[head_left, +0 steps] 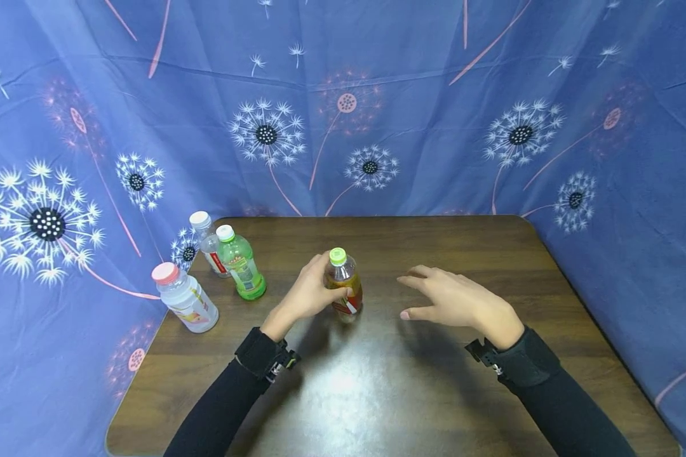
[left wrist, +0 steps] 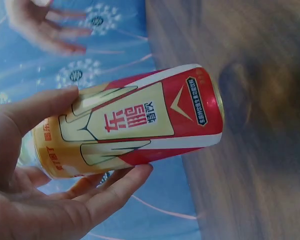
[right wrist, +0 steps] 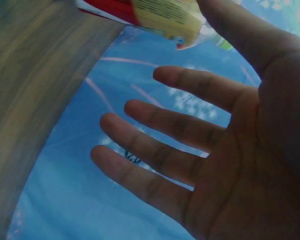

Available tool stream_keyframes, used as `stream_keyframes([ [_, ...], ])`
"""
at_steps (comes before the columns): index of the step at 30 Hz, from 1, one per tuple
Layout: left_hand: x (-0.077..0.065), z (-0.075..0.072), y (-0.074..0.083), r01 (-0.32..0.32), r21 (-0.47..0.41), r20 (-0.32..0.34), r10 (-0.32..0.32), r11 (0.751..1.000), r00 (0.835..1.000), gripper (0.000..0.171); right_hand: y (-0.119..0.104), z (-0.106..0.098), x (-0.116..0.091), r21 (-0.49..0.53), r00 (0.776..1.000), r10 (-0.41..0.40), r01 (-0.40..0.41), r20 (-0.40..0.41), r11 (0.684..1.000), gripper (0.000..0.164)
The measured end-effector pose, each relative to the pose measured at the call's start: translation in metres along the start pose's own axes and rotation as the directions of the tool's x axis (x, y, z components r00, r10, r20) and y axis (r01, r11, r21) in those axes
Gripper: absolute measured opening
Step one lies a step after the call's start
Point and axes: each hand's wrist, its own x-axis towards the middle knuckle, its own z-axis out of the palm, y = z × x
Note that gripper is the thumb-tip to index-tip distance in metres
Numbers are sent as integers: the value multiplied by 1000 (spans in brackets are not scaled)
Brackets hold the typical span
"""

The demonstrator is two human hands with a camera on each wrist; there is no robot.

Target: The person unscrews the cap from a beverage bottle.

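My left hand [head_left: 309,290] grips a small drink bottle [head_left: 347,303] round its upper part, thumb on one side and fingers on the other. It has a light green cap [head_left: 338,256] and a gold and red label. In the left wrist view the label [left wrist: 135,120] faces the camera, and the bottle's base is close to the table. To the right, apart from the bottle, my right hand [head_left: 460,301] hovers over the table with nothing in it. The right wrist view shows its fingers [right wrist: 155,155] spread and nearly straight.
Several other bottles stand at the table's left side: one with a pink cap [head_left: 191,306], a green one [head_left: 241,265] and a clear one with a white cap [head_left: 201,219]. A brown wooden table [head_left: 434,247] lies before a blue dandelion-patterned cloth [head_left: 429,127].
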Motion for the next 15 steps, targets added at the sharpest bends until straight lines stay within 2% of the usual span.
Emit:
stream_keyframes([
  [7, 23, -17, -17, 95, -27, -41, -96, 995, 995, 70, 21, 17, -14, 117, 992, 81, -92, 98, 989, 76],
  [15, 53, -38, -36, 170, 30, -163, -163, 985, 973, 77, 43, 27, -29, 169, 988, 118, -135, 104, 976, 78],
])
